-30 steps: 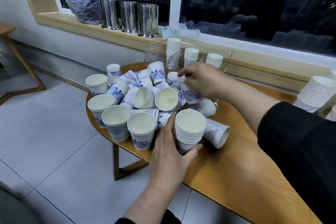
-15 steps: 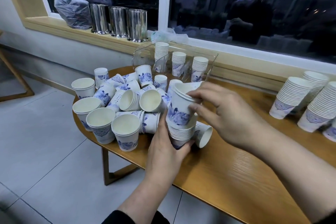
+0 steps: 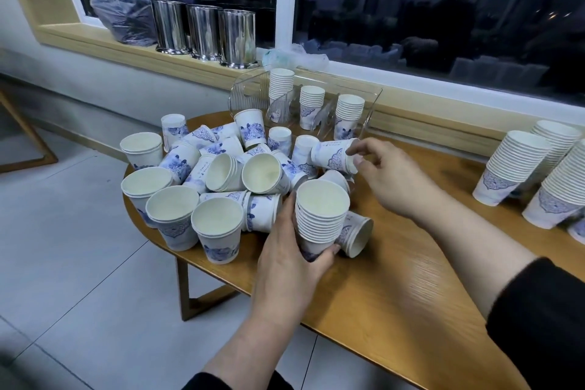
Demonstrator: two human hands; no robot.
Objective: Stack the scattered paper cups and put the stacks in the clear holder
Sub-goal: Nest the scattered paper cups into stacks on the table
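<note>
Left of the grip, loose paper cups lie jumbled on the wooden table. The left hand wraps around an upright stack. Just beyond it, the right hand pinches the rim of a tipped single cup. Further back, the clear holder holds three stacks; right, taller stacks stand well apart.

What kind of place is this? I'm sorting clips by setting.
Probably a break or refreshment corner in an office or similar public building, at night. Clues: a wooden table heaped with disposable paper cups, a clear holder, steel canisters on the windowsill, tiled floor.
</note>
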